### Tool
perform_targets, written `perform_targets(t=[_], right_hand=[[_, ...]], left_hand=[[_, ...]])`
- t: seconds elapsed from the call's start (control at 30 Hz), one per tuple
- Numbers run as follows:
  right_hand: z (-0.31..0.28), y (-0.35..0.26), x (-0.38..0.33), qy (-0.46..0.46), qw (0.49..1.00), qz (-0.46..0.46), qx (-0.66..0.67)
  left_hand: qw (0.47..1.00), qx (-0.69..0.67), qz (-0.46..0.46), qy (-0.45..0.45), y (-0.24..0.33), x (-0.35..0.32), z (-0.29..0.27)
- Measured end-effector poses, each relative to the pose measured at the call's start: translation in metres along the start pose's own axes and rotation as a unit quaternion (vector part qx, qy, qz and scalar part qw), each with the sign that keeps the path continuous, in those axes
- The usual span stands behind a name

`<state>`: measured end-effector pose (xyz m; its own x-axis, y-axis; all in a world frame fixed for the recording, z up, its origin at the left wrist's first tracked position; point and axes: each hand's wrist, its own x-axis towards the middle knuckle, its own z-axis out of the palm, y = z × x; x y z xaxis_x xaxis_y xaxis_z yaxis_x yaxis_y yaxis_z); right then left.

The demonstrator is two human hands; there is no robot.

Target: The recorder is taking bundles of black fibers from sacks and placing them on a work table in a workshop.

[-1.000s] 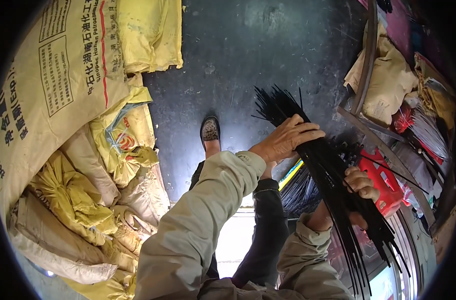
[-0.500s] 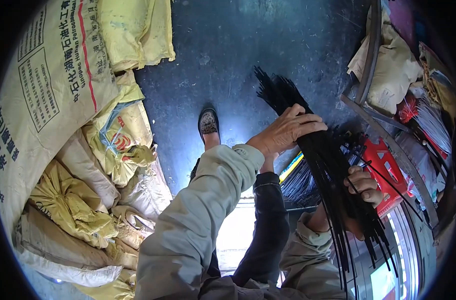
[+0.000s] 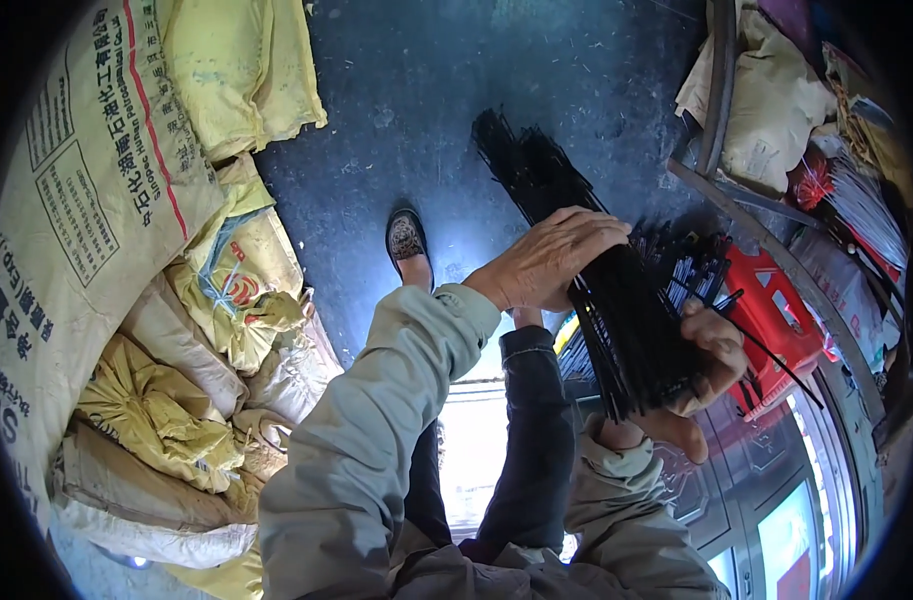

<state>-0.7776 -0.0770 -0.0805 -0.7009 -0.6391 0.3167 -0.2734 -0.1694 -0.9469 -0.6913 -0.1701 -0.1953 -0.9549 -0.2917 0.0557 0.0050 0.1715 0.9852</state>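
Note:
A thick bundle of long, thin black strips [image 3: 626, 320] slants across in front of me, its ragged far end over the dark floor. My left hand [image 3: 566, 250] is closed over the top of the bundle near its middle. At the bundle's near end, my right hand [image 3: 711, 365] has its palm side against the strip ends, fingers loosely curled and the thumb apart. A few stray black strips stick out beyond the right hand. More black strips [image 3: 691, 262] lie behind the bundle, partly hidden by it.
Right of the bundle sits a red plastic container [image 3: 776, 310] with openings, beside a curved metal bar [image 3: 776, 240]. Sacks [image 3: 766, 110] lie behind the bar. Filled sacks [image 3: 166, 410] pile up along the left. My shoe [image 3: 406, 235] rests on the dark floor [image 3: 426, 90].
The bundle has shifted left, and its near ends are gathered more evenly instead of trailing long. My right hand has loosened from around the strips and sits at their ends.

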Motion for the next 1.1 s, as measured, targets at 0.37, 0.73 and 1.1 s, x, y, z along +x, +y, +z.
perform_targets(t=[0.37,0.73,1.1], right_hand=[[-0.017,0.001,-0.003,0.094,0.95,0.168,0.247],[-0.022,-0.025,0.032,-0.351,0.932,0.082,-0.026],[-0.032,0.028,-0.041,-0.269,0.94,0.138,-0.161]], left_hand=[[0.999,0.009,-0.012,0.04,0.006,-0.002,-0.022],[0.996,0.023,-0.014,0.087,0.013,-0.005,-0.01],[0.999,0.022,-0.019,-0.024,0.01,0.001,0.006]])
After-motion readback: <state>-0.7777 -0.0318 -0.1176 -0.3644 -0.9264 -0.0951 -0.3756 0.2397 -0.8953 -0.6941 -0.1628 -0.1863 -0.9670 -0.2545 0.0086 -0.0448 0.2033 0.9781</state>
